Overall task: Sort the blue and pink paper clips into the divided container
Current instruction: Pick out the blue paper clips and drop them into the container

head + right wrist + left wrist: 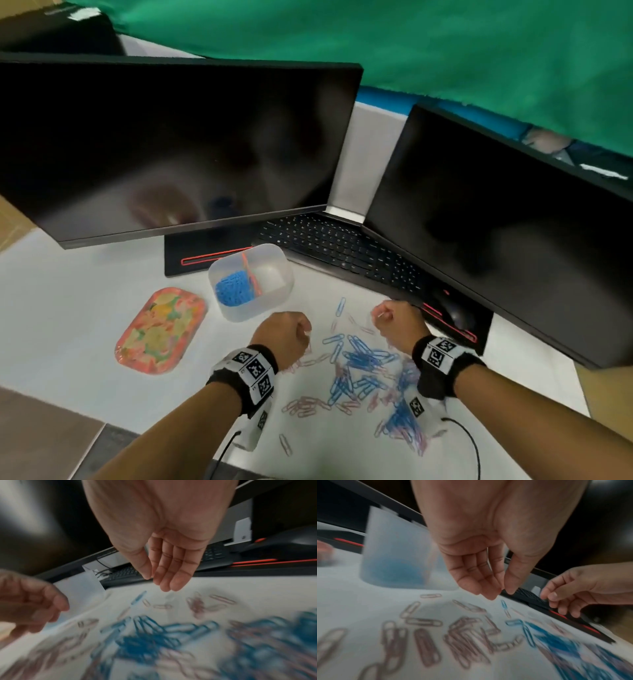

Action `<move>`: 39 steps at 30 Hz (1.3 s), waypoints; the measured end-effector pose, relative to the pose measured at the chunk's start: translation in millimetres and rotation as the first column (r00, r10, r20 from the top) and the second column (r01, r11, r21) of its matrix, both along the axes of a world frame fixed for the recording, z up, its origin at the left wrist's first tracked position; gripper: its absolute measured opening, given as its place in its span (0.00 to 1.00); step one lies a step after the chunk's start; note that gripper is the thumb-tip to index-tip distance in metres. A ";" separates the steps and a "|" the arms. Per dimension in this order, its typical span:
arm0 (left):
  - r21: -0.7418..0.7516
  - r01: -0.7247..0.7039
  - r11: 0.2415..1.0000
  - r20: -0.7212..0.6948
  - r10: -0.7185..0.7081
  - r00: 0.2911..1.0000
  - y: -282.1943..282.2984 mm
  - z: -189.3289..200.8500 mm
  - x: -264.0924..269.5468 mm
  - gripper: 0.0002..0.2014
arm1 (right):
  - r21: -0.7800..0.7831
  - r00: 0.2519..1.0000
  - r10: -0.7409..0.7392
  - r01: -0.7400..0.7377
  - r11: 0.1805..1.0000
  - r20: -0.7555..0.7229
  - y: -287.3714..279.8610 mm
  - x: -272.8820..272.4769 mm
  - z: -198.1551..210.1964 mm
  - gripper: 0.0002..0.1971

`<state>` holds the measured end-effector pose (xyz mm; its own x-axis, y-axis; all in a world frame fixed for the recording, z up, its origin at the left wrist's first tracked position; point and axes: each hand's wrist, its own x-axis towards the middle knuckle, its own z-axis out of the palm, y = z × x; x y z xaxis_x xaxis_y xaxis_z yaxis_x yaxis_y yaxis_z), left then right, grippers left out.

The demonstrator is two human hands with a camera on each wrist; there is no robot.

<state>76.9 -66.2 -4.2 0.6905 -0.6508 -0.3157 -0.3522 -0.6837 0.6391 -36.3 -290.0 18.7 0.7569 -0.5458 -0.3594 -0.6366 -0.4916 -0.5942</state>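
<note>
both hands, the left hand (481, 566) and right hand (164, 563), are hovering relaxed and empty over mixed paper clips (359, 373) lying on the tabletop (68, 308). the divided container (251, 282) is holding only blue. probably best pinching one colour at a time, feeding pink into the bare half.

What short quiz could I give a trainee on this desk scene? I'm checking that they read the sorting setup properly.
1. True or false: the divided container has blue clips in only one compartment.
2. What lies to the left of the container? A) a patterned tray B) a mug C) a stapler
3. Which two colours are the loose paper clips on the table?
Key: 1 true; 2 A; 3 blue and pink.
</note>
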 end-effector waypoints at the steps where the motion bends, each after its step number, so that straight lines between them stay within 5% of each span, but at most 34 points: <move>1: 0.026 0.061 0.998 -0.008 -0.061 0.998 -5.8 -3.5 -7.1 0.09 | -0.018 1.000 0.007 -0.007 1.000 -0.031 -0.9 -12.3 -3.4 0.09; 5: 0.113 0.223 0.968 0.022 -0.226 0.974 -27.3 -14.3 -30.6 0.11 | -0.067 0.968 0.192 -0.205 0.976 -0.165 9.9 -45.3 -20.0 0.18; 10: 0.165 0.237 0.957 0.078 -0.252 0.965 -44.8 -18.9 -35.3 0.13 | -0.116 0.942 0.271 -0.297 0.948 -0.198 30.8 -46.2 -29.1 0.27; 21: 0.345 0.236 0.908 0.216 -0.322 0.922 -68.6 -27.6 -33.1 0.11 | -0.217 0.950 0.289 -0.309 0.926 -0.120 39.6 -48.5 -32.9 0.07; 26: 0.392 0.227 0.892 0.190 -0.320 0.928 -71.0 -30.6 -34.6 0.10 | -0.002 0.992 0.126 -0.126 0.992 0.033 27.7 -58.1 -28.9 0.06; 31: 0.395 0.194 0.898 0.150 -0.272 0.951 -78.1 -26.6 -36.2 0.12 | 0.242 0.990 -0.075 0.043 0.969 0.123 11.5 -74.2 -29.7 0.07; 35: 0.339 0.168 0.926 0.142 -0.227 0.963 -80.6 -22.8 -38.2 0.11 | 0.617 0.968 -0.209 0.080 0.783 0.140 -0.3 -82.7 -24.8 0.10; 39: 0.348 0.205 0.915 0.182 -0.281 0.942 -81.6 -20.6 -43.6 0.10 | 0.802 0.923 -0.381 0.182 0.569 0.061 -7.2 -81.7 -22.3 0.11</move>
